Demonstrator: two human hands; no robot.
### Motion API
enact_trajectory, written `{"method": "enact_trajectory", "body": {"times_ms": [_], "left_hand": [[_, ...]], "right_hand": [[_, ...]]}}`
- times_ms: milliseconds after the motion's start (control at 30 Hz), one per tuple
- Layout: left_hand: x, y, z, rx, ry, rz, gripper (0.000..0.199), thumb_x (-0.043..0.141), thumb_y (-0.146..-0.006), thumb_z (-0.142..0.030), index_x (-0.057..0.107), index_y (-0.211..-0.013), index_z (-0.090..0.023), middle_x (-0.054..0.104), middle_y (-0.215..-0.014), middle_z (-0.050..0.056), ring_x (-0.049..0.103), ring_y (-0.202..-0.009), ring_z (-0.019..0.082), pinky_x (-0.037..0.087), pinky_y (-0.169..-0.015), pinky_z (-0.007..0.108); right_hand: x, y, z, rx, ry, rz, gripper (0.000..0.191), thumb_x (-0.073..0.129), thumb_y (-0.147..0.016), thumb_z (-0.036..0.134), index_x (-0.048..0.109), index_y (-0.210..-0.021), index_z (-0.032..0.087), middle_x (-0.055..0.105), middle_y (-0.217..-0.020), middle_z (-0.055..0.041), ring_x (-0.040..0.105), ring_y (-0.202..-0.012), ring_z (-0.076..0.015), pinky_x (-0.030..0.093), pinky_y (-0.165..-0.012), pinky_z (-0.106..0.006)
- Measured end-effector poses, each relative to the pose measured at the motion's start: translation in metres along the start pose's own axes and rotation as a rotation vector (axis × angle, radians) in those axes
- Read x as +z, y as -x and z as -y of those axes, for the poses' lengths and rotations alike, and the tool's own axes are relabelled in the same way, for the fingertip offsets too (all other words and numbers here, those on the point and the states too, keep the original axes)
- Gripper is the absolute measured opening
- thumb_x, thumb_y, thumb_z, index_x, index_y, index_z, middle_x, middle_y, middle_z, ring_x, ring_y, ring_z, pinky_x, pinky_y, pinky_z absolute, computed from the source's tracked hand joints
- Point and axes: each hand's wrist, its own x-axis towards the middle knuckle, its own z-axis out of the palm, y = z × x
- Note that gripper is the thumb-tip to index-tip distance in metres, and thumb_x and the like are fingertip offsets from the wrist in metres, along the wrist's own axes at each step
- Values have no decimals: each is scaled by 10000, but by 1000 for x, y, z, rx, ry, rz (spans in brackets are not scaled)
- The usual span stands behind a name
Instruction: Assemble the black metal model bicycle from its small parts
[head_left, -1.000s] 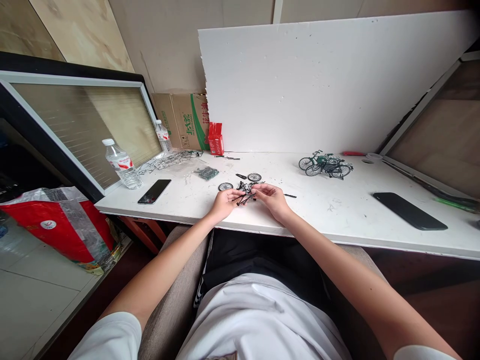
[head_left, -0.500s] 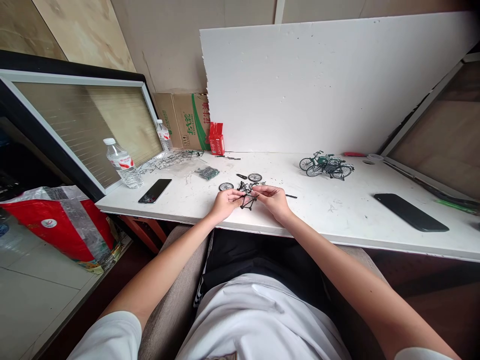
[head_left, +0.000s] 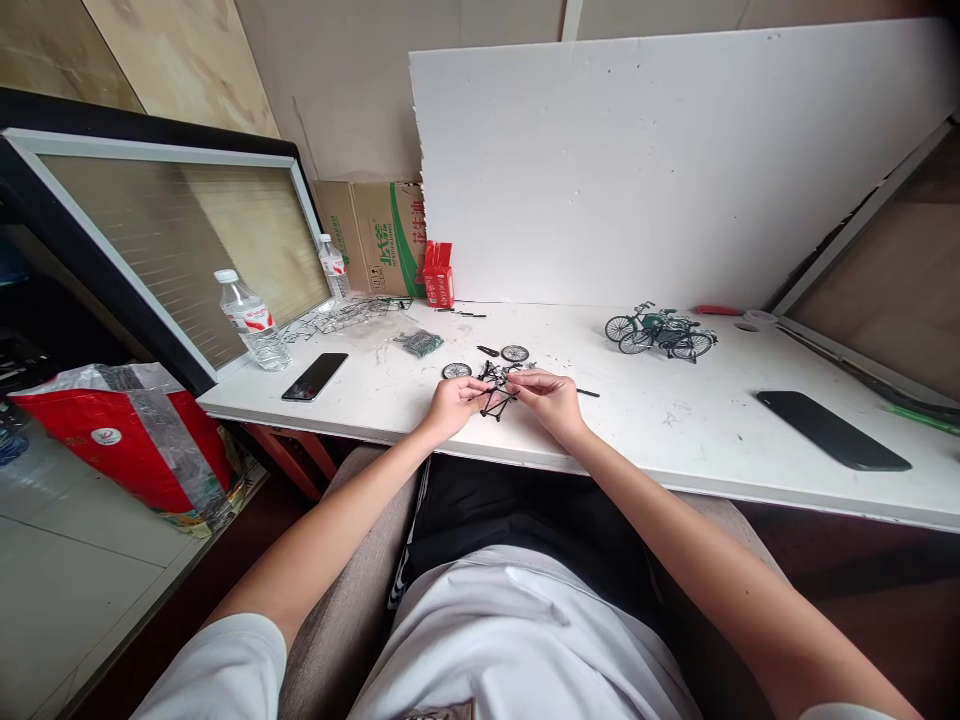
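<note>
Between my hands, just above the table's near edge, is a small black model bicycle frame (head_left: 495, 405). My left hand (head_left: 453, 407) pinches it from the left side with thumb and forefinger. From the right, my right hand (head_left: 551, 400) closes its fingertips on the same frame; whether a smaller part is between them is too small to tell. Just behind the hands lie a loose spoked wheel (head_left: 456, 371) on the left, another wheel (head_left: 514, 354) farther back and a small black part (head_left: 487, 351). A thin black rod (head_left: 588, 393) lies right of my right hand.
Model bicycles (head_left: 660, 335) stand at the back right of the white table (head_left: 645, 430). Phones lie left (head_left: 315, 377) and right (head_left: 832, 430). Farther left are a water bottle (head_left: 253, 320), black part frames (head_left: 349, 316), a small bag (head_left: 424, 343) and a red box (head_left: 439, 275).
The whole view has shifted slightly, with the table's contents appearing a little farther right. Both hands keep their hold on the bicycle frame, with hardly any visible finger movement.
</note>
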Motion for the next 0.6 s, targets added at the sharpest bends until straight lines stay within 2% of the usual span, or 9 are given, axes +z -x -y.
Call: {"method": "enact_trajectory", "body": {"times_ms": [267,433,600], "left_hand": [[-2,-1,4,0,9,-9,632,988,-624,-570,794,-1006,-106,819,-948,150,819,-915,300,634,-955,492],[-3,-1,2,15,19,-7,626,1004,-606,-540,792,-992,-95,804,-905,131,815,-864,284,647,-928,488],[-1,0,0,55,-7,-36,576,997,-641,-505,785,-993,-102,801,-914,136,820,-875,290,666,-885,460]], "right_hand": [[3,2,8,-38,20,29,335,897,-795,574,891,-950,277,827,-1066,-106,759,-1060,-298,616,-987,-486],[4,3,8,-56,21,43,296,891,-818,536,888,-963,278,820,-1071,-108,758,-1047,-290,616,-968,-482],[2,1,2,-53,48,93,314,830,-884,551,874,-1046,286,804,-1159,-107,738,-1130,-296,574,-1028,-486]]}}
